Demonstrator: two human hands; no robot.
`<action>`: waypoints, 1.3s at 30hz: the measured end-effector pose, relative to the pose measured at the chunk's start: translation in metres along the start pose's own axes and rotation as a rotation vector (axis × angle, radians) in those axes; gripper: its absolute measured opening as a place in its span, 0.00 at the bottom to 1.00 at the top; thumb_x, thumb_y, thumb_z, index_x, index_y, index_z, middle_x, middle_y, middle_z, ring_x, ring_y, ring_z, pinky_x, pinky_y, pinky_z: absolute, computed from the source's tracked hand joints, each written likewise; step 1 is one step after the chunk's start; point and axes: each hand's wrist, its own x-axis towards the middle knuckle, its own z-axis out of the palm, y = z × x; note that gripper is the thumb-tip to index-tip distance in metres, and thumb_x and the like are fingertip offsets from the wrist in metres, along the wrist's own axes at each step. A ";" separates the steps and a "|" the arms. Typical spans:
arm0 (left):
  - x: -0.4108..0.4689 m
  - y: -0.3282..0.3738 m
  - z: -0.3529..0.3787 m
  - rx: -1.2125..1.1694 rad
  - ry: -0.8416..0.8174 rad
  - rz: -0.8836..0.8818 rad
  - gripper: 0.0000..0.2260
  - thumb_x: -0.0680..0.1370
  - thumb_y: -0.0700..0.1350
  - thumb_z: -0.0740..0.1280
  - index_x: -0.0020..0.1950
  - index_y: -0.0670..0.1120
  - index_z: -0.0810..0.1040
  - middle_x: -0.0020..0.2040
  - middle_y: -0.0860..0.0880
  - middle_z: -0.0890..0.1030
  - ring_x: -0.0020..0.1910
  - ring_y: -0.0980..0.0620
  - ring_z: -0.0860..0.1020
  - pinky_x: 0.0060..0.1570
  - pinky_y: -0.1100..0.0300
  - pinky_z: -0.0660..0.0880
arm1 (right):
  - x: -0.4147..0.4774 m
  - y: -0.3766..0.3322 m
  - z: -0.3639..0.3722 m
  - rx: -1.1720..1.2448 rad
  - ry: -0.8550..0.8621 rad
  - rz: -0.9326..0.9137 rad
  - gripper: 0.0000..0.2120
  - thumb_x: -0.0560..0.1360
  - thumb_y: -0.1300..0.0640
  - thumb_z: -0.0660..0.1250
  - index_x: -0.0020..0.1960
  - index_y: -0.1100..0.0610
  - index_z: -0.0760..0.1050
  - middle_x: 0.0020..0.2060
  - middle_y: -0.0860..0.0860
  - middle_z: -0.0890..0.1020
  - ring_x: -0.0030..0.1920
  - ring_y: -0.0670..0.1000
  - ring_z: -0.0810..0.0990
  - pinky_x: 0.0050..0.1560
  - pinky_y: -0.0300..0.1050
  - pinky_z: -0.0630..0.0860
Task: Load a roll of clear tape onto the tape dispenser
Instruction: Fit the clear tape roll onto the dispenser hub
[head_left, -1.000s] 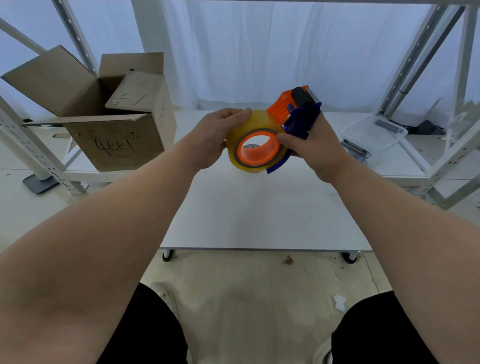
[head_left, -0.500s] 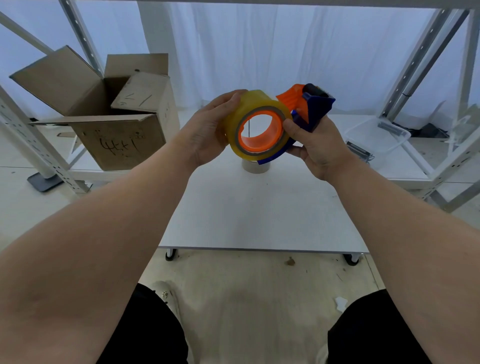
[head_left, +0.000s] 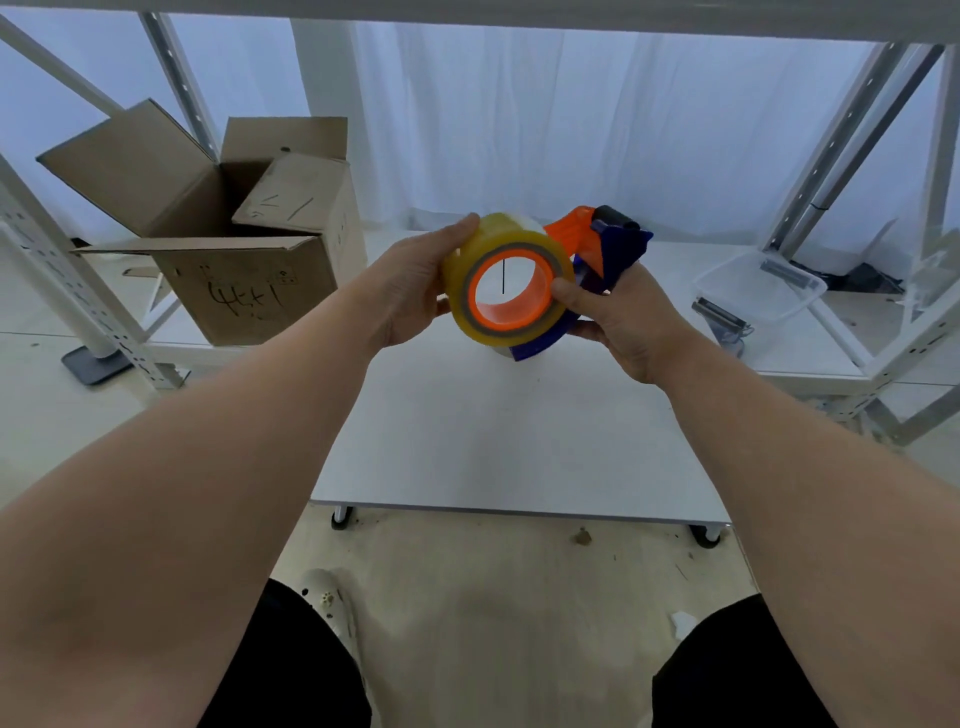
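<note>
Head view shows the left hand (head_left: 415, 288) curled around the tape roll (head_left: 506, 283), seated on the orange hub of the tape dispenser (head_left: 605, 260), which the right hand (head_left: 623, 322) grips above the table (head_left: 519, 441). If the roll sits crooked or reversed, the tape may jam or slide off.

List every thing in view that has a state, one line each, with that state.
Tape roll: seated around the dispenser's orange hub, held in the air.
Tape dispenser: loaded, lifted off the table.
Left hand: gripping the roll's outer side.
Right hand: gripping the dispenser, thumb on the roll's face.
Cardboard box: flaps open.
Clear plastic container: open, no lid on.
</note>
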 end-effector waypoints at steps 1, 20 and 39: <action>0.000 0.000 0.003 0.046 0.027 -0.008 0.23 0.76 0.55 0.67 0.65 0.43 0.72 0.58 0.44 0.80 0.56 0.45 0.79 0.56 0.53 0.76 | 0.000 0.001 0.000 -0.032 -0.001 -0.012 0.30 0.74 0.62 0.70 0.72 0.57 0.62 0.62 0.57 0.77 0.59 0.54 0.79 0.46 0.45 0.82; -0.003 -0.008 0.015 0.241 0.073 0.039 0.09 0.77 0.49 0.66 0.54 0.47 0.76 0.50 0.49 0.78 0.53 0.48 0.77 0.54 0.54 0.75 | -0.007 -0.003 0.004 -0.380 0.134 -0.167 0.33 0.68 0.62 0.75 0.68 0.59 0.63 0.56 0.48 0.74 0.56 0.49 0.74 0.50 0.33 0.76; -0.009 -0.014 0.008 1.073 -0.022 0.475 0.26 0.70 0.53 0.73 0.66 0.49 0.74 0.60 0.49 0.78 0.51 0.56 0.73 0.52 0.61 0.72 | -0.005 0.000 -0.004 -0.497 0.094 -0.172 0.32 0.69 0.62 0.74 0.68 0.59 0.62 0.56 0.49 0.73 0.55 0.49 0.73 0.41 0.27 0.73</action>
